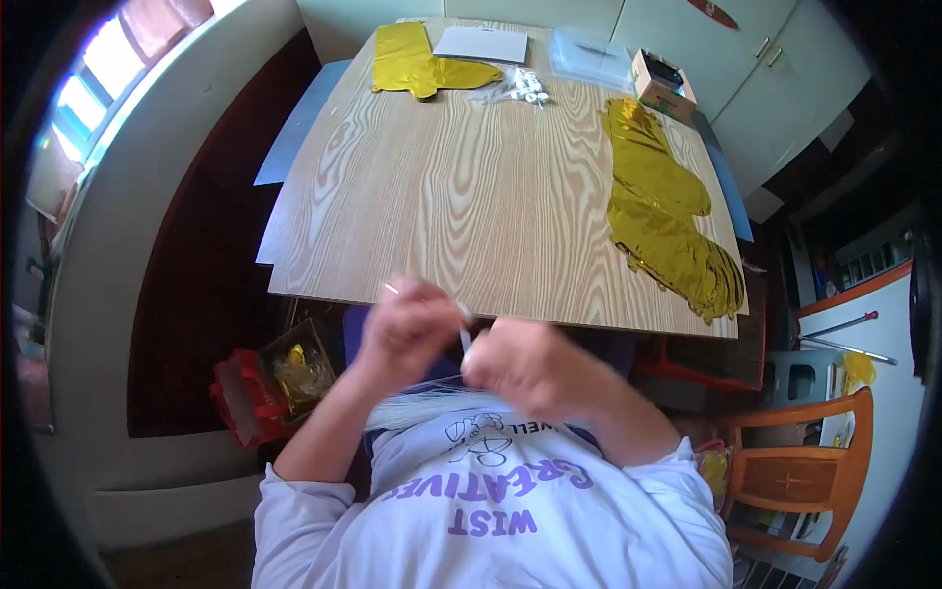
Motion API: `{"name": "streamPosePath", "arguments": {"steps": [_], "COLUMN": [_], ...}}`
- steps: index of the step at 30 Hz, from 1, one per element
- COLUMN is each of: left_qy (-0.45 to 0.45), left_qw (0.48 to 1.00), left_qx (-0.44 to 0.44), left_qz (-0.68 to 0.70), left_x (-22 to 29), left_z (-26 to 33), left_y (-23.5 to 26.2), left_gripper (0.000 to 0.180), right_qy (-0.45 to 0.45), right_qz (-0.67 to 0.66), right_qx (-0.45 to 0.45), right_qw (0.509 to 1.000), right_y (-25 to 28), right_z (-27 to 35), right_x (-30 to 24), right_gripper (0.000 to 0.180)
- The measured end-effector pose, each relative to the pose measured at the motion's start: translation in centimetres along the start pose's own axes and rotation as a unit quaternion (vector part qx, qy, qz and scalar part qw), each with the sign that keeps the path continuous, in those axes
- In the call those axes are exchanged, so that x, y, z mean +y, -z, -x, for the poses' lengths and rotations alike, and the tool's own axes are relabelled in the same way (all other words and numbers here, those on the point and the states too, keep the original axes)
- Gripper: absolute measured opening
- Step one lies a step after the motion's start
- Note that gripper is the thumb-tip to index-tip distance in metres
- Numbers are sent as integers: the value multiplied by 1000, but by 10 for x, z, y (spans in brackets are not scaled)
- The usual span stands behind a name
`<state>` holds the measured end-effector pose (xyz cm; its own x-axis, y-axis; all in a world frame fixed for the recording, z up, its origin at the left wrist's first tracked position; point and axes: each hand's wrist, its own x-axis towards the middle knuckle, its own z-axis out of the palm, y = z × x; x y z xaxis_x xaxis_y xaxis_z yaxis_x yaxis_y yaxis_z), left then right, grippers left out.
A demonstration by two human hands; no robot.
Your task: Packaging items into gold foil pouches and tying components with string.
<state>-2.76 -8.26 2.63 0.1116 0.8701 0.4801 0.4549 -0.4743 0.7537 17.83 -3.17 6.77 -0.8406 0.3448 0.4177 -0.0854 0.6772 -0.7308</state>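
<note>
My left hand (410,332) and my right hand (530,365) are held close together above my lap, just before the table's front edge. Both are closed and blurred by motion. A thin white strip (466,342) runs between their fingers; its exact kind cannot be made out. A small white tip (392,289) pokes out past the left hand's fingers. Across my lap, below the hands, lies a bundle of long white strands (417,408). Deflated gold foil balloons (657,182) lie flat along the right side of the wooden table (442,196).
Another gold foil balloon (402,64) lies at the far left beside a white flat box (481,44). Small white rolls (530,90) spill from a clear bag. A clear plastic sheet (589,61) and a small open box (664,83) sit far right. A wooden chair (795,471) stands at right.
</note>
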Motion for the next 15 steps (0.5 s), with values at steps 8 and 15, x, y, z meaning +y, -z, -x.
{"name": "streamPosePath", "arguments": {"steps": [8, 15], "left_qy": [-21, 75], "left_qw": [999, 965], "left_qx": [2, 129], "left_qz": [-45, 217], "left_x": [1, 11], "left_z": [-8, -10], "left_y": [-1, 3], "left_gripper": [8, 10], "right_qy": [6, 26], "right_qz": [64, -5], "right_qx": [38, 0], "right_qw": [997, 1000], "right_y": [-9, -19], "right_z": [3, 4], "right_x": [3, 8], "right_gripper": [11, 11]}}
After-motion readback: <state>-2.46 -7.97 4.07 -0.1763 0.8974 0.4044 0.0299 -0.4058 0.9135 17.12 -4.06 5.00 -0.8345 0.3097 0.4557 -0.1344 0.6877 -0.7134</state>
